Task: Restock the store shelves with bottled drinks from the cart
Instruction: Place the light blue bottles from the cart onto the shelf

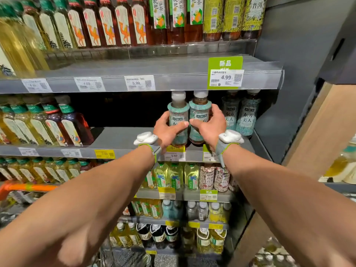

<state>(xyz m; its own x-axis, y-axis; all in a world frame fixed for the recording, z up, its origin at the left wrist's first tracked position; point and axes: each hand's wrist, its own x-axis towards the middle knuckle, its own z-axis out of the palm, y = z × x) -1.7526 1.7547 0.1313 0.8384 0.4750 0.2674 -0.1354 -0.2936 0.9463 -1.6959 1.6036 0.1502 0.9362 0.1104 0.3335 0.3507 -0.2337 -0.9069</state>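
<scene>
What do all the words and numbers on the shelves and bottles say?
"新品" over "4.99": green tag.
"4.89": white tag.
"5.99": next white tag.
"3.99": yellow tag.
"东方美人": teal bottles on the right.
"枇杷" and "润茶": top-shelf bottles.
Held bottles: labels half hidden by the left hand and right hand.
Other tags are too blurred to read.

the left bottle [178,120] and the right bottle [199,116], both white-capped with teal patterned labels, are upright side by side at the front edge of the grey middle shelf [119,137]. we grip one in our left hand [169,130] and the other in our right hand [209,125].
</scene>
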